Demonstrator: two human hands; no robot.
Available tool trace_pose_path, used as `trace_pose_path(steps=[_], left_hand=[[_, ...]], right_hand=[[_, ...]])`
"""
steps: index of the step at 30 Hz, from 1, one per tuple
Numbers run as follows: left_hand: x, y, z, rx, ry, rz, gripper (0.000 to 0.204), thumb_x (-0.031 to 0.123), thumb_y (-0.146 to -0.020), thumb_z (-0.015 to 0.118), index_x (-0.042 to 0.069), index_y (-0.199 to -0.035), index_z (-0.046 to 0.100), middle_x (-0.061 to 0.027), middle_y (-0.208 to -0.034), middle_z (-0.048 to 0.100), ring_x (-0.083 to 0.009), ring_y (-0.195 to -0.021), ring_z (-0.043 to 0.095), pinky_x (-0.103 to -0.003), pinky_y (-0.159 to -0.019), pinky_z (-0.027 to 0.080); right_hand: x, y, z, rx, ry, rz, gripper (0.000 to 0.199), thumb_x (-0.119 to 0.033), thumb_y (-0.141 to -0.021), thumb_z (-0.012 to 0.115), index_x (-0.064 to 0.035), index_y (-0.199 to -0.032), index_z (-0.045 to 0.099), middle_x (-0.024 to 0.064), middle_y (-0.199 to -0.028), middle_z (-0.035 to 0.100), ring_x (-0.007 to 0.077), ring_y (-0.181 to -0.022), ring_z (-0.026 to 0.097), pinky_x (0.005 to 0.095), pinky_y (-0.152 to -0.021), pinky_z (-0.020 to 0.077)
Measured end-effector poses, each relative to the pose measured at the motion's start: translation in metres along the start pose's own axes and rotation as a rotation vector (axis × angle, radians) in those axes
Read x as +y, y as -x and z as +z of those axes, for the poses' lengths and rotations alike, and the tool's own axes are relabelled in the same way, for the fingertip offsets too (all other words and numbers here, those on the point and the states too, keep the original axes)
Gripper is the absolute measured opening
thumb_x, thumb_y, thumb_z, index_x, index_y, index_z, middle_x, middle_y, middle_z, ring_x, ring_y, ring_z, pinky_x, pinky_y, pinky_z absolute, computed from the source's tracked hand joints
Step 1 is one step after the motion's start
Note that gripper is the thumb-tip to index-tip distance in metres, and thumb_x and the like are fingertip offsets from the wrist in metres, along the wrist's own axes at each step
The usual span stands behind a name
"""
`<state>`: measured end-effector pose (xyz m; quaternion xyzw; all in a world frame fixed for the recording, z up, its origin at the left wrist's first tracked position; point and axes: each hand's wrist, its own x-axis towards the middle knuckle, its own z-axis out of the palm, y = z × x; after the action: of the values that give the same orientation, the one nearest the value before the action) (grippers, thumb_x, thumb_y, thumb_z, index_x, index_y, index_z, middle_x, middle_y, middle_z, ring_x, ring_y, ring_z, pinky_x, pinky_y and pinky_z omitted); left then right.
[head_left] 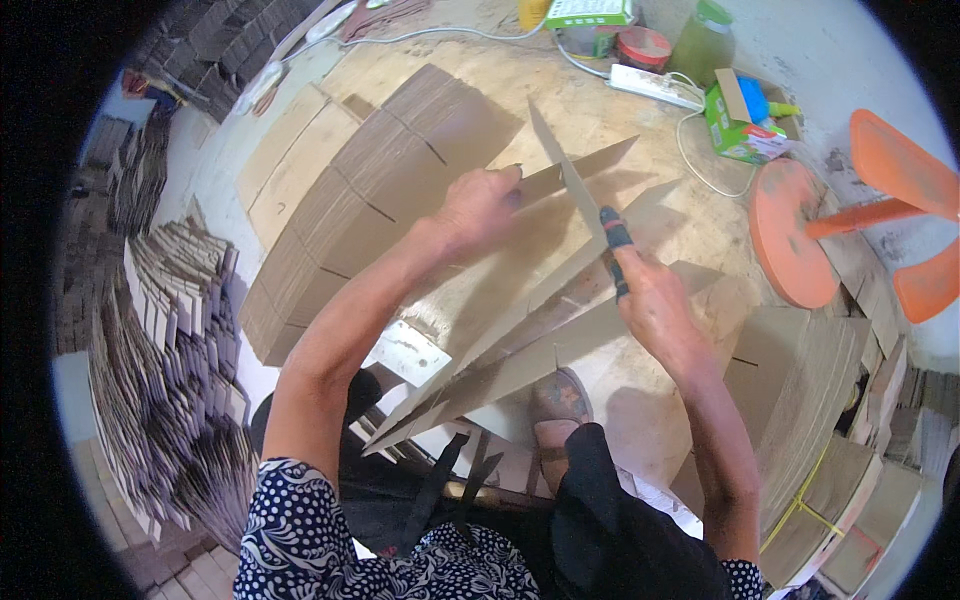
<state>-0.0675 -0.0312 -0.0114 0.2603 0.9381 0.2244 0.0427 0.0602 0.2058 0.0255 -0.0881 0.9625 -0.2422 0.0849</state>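
My left hand (pixel 476 207) is closed, slightly blurred, at the near end of a flat brown cardboard strip (pixel 590 160) that points to the far right. My right hand (pixel 655 305), dark tape round its fingers, pinches a second cardboard strip (pixel 562 155), which slants up to the far left and crosses in front of the first. Between my forearms several long cardboard strips (pixel 500 375) fan out from above my lap, one edge showing a slot. Whether they are joined at the near end I cannot tell.
Left of my hands stands a thick stack of slotted cardboard (pixel 330 215); another stack (pixel 775 400) is at right. Bundled cardboard (pixel 180 400) fills the far left. An orange stand (pixel 800 235), a power strip (pixel 655 85), a green-lidded jar (pixel 703 45) and a small box (pixel 745 120) sit behind.
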Motion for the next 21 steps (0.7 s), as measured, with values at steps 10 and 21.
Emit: trace_pose_path(steps=[10,21], left_hand=[[0.038,0.063,-0.008,-0.036,-0.165,0.473,0.022,0.01,-0.072,0.064,-0.002,-0.088,0.054,-0.0223,-0.139,0.035,-0.0465,-0.128,0.032,-0.052,-0.104,0.034],[0.053,0.236,-0.025,-0.432,-0.082,0.119,0.049,0.035,-0.078,0.063,-0.003,-0.108,0.058,-0.026,-0.129,0.044,-0.0364,-0.127,0.037,-0.054,-0.111,0.016]], right_hand=[[0.016,-0.029,0.014,-0.168,0.145,-0.051,0.026,0.0,-0.081,0.047,-0.0018,-0.107,0.049,0.0228,-0.083,0.064,0.0399,-0.081,0.064,0.0492,-0.067,0.0506],[0.101,-0.042,-0.073,0.424,0.519,-0.13,0.02,-0.006,-0.082,0.05,-0.0057,-0.101,0.058,0.0196,-0.129,0.044,0.0375,-0.122,0.04,0.0534,-0.098,0.0337]])
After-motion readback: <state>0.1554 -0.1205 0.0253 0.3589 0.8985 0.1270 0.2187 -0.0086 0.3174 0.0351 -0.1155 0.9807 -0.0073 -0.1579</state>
